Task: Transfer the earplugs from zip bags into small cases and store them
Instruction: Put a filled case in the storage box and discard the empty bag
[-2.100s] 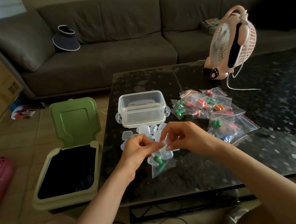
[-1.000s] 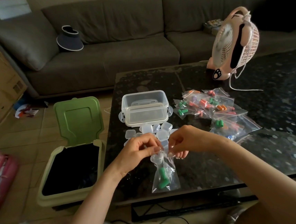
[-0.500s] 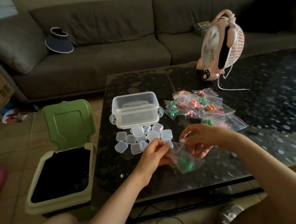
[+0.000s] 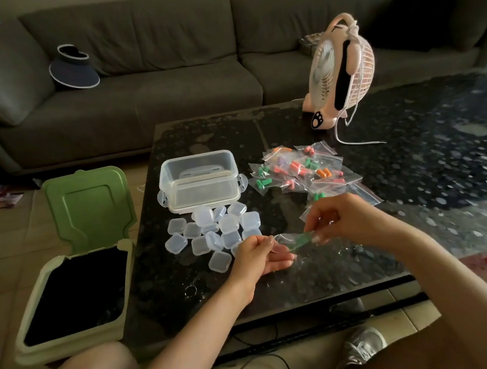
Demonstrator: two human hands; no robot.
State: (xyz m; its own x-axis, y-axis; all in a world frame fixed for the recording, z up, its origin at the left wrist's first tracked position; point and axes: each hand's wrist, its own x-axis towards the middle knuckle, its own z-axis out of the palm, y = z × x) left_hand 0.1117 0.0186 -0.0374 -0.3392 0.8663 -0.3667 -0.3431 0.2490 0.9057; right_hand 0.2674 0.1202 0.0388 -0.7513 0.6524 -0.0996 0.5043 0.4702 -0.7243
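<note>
You hold one zip bag [image 4: 289, 244] stretched between your two hands, just above the front part of the dark table [image 4: 413, 168]. Your left hand [image 4: 259, 255] lies palm up, fingers loosely curled, and its thumb pinches one end of the bag. Your right hand [image 4: 348, 219] pinches the other end between thumb and fingertips. The green earplugs [image 4: 303, 239] are inside the bag, close to your right fingers. Just behind your left hand lies a heap of small clear cases [image 4: 217, 230], and behind the heap stands the clear storage box [image 4: 200, 182]. The other zip bags [image 4: 303, 169] lie in a pile to the right of this box. A pink fan [image 4: 341, 70] stands at the far edge, and a bin [image 4: 77, 289] with its green lid up stands left of the table.
</note>
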